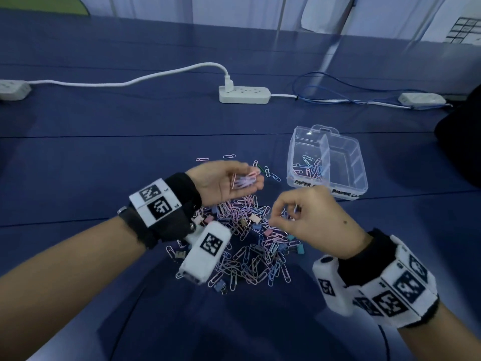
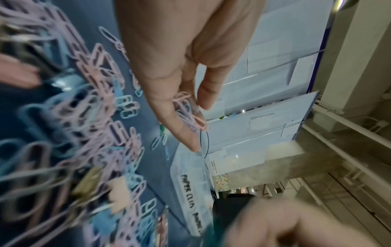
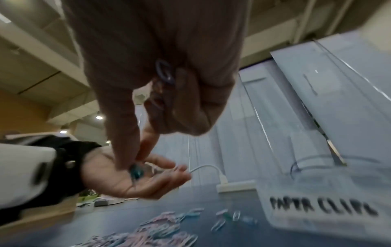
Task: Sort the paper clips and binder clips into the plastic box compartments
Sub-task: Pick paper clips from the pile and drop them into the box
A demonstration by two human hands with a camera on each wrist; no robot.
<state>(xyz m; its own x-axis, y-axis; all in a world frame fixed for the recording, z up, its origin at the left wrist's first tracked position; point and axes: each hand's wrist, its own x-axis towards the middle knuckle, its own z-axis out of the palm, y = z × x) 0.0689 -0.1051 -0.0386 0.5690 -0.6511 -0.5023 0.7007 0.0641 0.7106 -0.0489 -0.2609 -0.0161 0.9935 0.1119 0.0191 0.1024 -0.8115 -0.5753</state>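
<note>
A heap of pastel paper clips and small binder clips (image 1: pixel 247 246) lies on the blue cloth between my hands. My left hand (image 1: pixel 250 175) is held palm up over its far edge, with several pink and lilac paper clips (image 1: pixel 243 181) lying on its relaxed fingers (image 2: pixel 182 127). My right hand (image 1: pixel 291 214) hovers over the heap's right side. Its thumb and index finger pinch a teal binder clip (image 3: pixel 135 173), and its curled fingers keep a few paper clips (image 3: pixel 164 73) tucked in. The clear plastic box (image 1: pixel 359 165) stands at the far right. Its left compartment, labelled PAPER CLIPS (image 3: pixel 321 207), holds several paper clips.
A white power strip (image 1: pixel 243 95) with its cable lies further back, with two more strips at the left (image 1: pixel 13 89) and right (image 1: pixel 421 99). A blue wire (image 1: pixel 325 87) loops behind the box. A dark object (image 1: pixel 460 142) sits at the right edge.
</note>
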